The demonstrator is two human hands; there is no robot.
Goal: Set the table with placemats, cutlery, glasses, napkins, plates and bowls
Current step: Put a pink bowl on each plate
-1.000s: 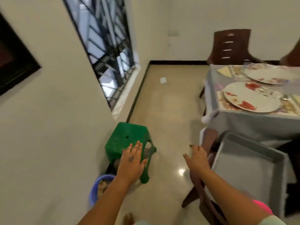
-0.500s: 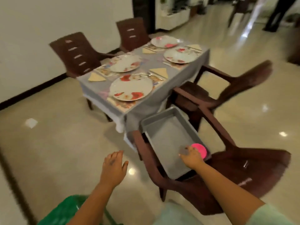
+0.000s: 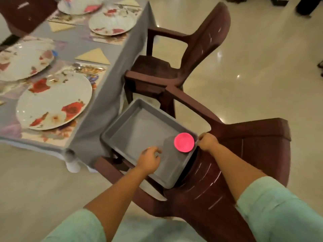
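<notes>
Pink bowl [image 3: 184,142] upright in grey tray [image 3: 132,126]

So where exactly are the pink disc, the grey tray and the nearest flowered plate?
pink disc [image 3: 184,142]: head view, centre of its round face.
grey tray [image 3: 139,126]: head view, bare floor of the tray.
nearest flowered plate [image 3: 54,102]: head view, white middle of the plate.

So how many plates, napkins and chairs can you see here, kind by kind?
Floral plates: 4
Folded yellow napkins: 3
Brown plastic chairs: 3
Total: 10
</notes>
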